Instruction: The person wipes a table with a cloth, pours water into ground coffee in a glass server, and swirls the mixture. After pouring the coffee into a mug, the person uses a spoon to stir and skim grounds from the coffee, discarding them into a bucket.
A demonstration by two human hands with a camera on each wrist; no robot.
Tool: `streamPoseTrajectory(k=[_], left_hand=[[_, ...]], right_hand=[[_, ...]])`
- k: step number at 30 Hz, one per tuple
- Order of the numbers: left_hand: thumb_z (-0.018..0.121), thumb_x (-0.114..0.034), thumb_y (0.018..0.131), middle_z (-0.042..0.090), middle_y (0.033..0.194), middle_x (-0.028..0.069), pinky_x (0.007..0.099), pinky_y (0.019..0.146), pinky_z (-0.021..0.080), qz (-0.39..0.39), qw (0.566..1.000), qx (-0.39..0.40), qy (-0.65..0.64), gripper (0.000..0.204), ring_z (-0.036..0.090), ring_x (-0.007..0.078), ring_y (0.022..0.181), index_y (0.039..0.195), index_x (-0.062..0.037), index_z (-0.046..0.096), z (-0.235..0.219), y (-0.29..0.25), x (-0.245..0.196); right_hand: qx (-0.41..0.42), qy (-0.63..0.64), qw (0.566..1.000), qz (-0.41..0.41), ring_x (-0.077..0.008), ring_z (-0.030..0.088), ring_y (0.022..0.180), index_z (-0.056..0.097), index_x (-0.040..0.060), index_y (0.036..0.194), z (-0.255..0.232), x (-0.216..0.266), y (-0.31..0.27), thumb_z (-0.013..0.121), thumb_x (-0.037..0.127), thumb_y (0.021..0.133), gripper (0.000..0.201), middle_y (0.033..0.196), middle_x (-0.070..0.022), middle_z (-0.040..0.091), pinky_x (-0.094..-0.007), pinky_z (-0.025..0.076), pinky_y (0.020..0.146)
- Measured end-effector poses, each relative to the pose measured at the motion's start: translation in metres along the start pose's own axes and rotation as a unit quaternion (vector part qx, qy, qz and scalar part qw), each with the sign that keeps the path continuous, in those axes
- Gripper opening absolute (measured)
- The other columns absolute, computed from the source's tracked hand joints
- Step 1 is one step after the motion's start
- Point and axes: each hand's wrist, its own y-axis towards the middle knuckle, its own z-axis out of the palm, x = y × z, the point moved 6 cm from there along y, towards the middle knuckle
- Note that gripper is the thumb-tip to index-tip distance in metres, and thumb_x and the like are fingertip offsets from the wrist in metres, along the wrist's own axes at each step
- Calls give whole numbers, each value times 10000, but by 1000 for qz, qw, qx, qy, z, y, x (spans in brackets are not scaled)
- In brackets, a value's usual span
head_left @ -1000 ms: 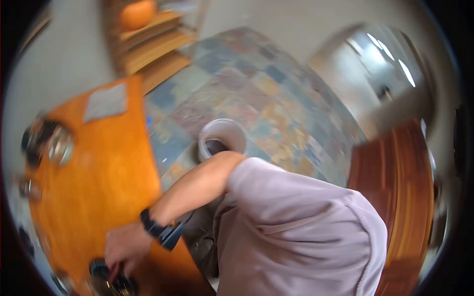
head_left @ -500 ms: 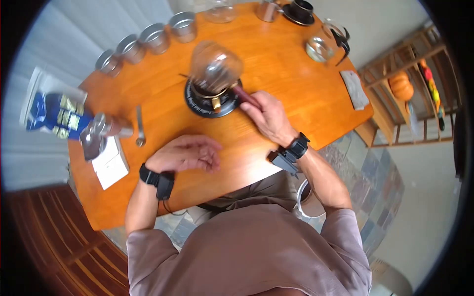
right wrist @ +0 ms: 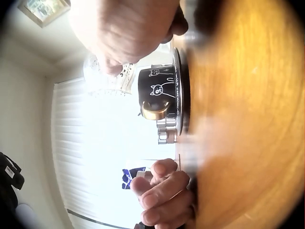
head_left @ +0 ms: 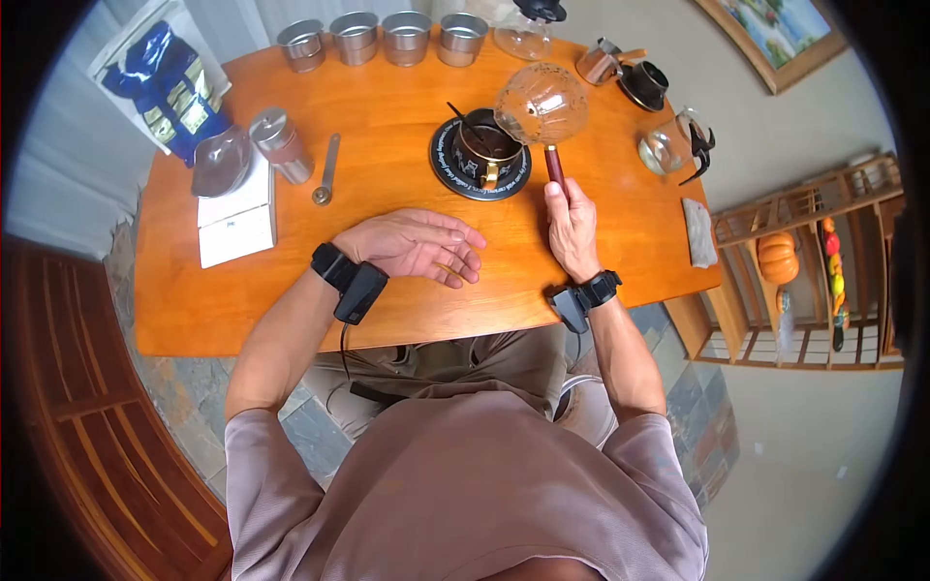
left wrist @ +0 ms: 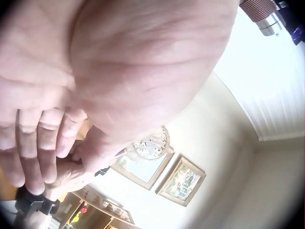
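Observation:
My right hand [head_left: 574, 230] grips the dark red handle [head_left: 553, 167] of a clear glass vessel [head_left: 541, 104], whose round body has dark specks on it. Just left of the glass, a black cup [head_left: 484, 145] with a gold handle and a dark spoon in it stands on a black saucer [head_left: 447, 167] with white lettering. In the right wrist view the cup [right wrist: 156, 89] shows white cat drawings. Below the saucer my left hand [head_left: 417, 246] is palm up over the table, fingers loosely bent, holding nothing; its palm [left wrist: 143, 57] fills much of the left wrist view.
Several metal cups [head_left: 406, 41] line the back edge. At the left are a blue bag [head_left: 172, 92], a metal-lidded jar [head_left: 281, 145], a white scale [head_left: 237, 232] under a dark tray [head_left: 222, 163], and a measuring spoon [head_left: 327, 174]. A glass pot [head_left: 664, 150] and grey cloth [head_left: 697, 232] lie right.
The glass vessel has moved from over the black cup to its right, in my right hand. My left hand has turned more palm up. The head view has swung back over the table.

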Motion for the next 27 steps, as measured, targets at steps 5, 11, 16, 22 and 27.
streamPoseTrajectory(k=[5,11,16,22,27], left_hand=[[554,-135,1003,640,1105,152,402,933,524,71,995,-65,-14,320,636,281,1081,1275,31,531,3,12,8],[564,-118,993,649,1102,140,381,919,530,97,988,-115,-18,298,645,260,1062,1253,25,546,1,15,9],[532,-107,1004,660,1077,137,372,908,532,141,983,-116,-17,279,660,253,1030,1248,27,546,0,11,8],[541,-107,998,666,1073,140,374,898,535,151,979,-132,-20,282,664,254,1020,1245,29,551,1,7,4],[545,-115,996,668,1072,145,371,894,538,143,979,-143,-14,291,664,251,1018,1248,30,552,3,8,4]], right_hand=[[-6,49,999,2,-103,388,595,571,15,867,-1,-11,5,535,357,1027,380,645,-4,426,-290,351,525],[0,249,964,93,-92,385,467,513,81,780,-2,-19,5,464,436,1041,443,560,15,423,-255,336,440],[-18,337,931,141,-105,395,477,505,90,792,-7,-22,11,479,451,1032,434,569,16,401,-256,340,442],[-23,452,867,208,-109,398,527,473,107,827,-16,-32,30,487,442,1031,393,618,20,373,-245,332,456],[-23,556,797,234,-103,353,568,454,115,899,-20,-43,43,467,415,1048,336,653,29,328,-207,322,479]])
